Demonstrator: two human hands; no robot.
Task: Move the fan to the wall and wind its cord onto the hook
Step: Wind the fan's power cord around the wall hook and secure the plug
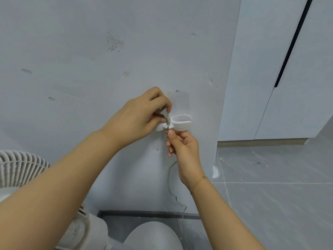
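Centrally, a white plastic hook (177,123) is fixed to the grey wall (90,51), below a clear adhesive backing plate (180,101). The left hand (138,118) is closed around the grey plug (163,112), pinched between thumb and bent fingers (158,98) just left of the hook and touching its left end. The cord (168,179) leaves the plug, crosses the narrow waist of the hook, and passes into the right hand (185,150) directly beneath. Its thumb and forefinger nip the cord just under the hook; the remaining fingers are curled loosely alongside it. A thin bracelet (200,180) circles the right wrist. Below the right hand the cord hangs slack against the wall in a loose curve, running down toward the floor (279,195). The fan stands at the wall's foot, lower left: its white grille (21,166) shows at the left edge, its round base (153,235) at the bottom edge. White cabinet doors (270,69) with a dark vertical gap fill the upper right.
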